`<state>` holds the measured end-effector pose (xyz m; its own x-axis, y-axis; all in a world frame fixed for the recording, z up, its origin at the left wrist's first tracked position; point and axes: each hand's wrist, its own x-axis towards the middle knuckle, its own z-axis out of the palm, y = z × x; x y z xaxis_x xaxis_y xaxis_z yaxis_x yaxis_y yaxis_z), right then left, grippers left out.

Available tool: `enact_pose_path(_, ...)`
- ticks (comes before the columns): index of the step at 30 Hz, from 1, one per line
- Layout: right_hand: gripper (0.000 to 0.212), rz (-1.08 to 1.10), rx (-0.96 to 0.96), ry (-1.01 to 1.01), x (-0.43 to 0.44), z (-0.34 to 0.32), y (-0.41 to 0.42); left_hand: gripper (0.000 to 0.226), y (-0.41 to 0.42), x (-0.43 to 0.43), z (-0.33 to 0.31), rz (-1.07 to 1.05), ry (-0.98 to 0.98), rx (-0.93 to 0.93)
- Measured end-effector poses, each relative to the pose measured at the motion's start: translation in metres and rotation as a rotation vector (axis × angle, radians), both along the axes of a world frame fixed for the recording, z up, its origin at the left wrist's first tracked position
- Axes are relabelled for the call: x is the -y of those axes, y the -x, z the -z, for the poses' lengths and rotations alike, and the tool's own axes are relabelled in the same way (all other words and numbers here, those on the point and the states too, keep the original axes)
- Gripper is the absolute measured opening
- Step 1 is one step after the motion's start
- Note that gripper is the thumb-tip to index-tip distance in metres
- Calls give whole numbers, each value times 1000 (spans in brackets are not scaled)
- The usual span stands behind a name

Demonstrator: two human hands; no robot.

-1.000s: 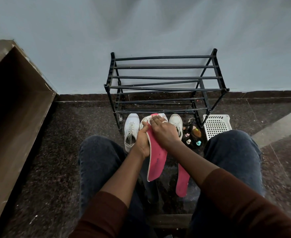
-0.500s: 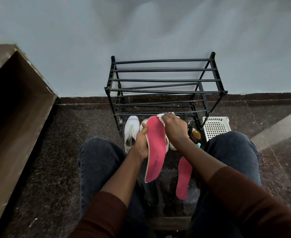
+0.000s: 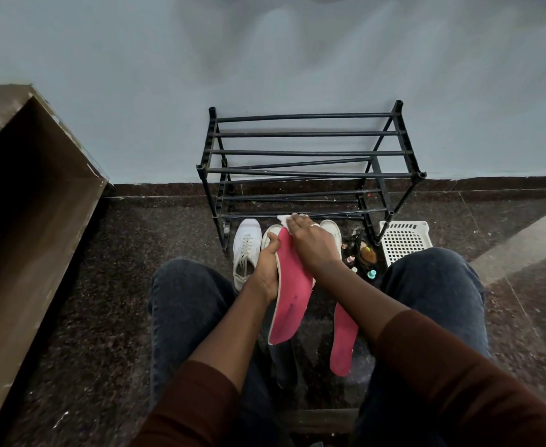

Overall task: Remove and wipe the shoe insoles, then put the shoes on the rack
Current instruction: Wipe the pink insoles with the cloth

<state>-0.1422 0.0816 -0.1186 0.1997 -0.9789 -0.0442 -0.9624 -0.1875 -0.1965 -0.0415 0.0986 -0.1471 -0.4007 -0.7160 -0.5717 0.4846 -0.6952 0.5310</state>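
change: right hand (image 3: 310,243) with white cloth (image 3: 285,219) back down on the toe end of the held insole (image 3: 289,295); 0.5 s ago it was off past the tip, 1.0 s ago pressed on like now
left hand (image 3: 267,269): fingers curled round left edge of held insole, thumb on the pink face, gripping it mid-air between the knees
right hand: palm down over upper part of insole, fingers extended flat, pressing cloth against it; cloth edge sticks out past the fingertips; ring on one finger
held insole: pink top, pale rim, tilted, toe end away from the person, heel end toward the lap
second insole (image 3: 342,340): pink, lying on the floor (image 3: 104,301) just right of the held one, untouched
shoes: white sneaker (image 3: 246,250) on floor left of hands, laces up; second white sneaker (image 3: 331,232) mostly hidden behind hands
rack (image 3: 307,162): black tube frame against the wall, no shoes on it, sneakers on floor in front
other: white perforated basket (image 3: 405,240) right of rack; small bottles (image 3: 362,259) between basket and sneakers; brown cabinet (image 3: 23,204) far left
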Motion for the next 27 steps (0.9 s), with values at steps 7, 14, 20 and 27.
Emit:
enact_pose_path(7, 40, 89, 244, 159, -5, -6, 1, 66, -2, 6, 6, -59, -30, -8)
enact_pose_path(14, 24, -35, 339, 167, -24, 7, -14, 118, -3, 2, 9, -10, 10, -151)
enact_pose_path(20, 23, -132, 116, 177, -22, 16, 7, 69, -5, 1, 3, -53, -11, -81)
enact_pose_path(27, 15, -157, -44, 238, -17, 5, 19, 67, -6, 1, 5, -62, -1, -46)
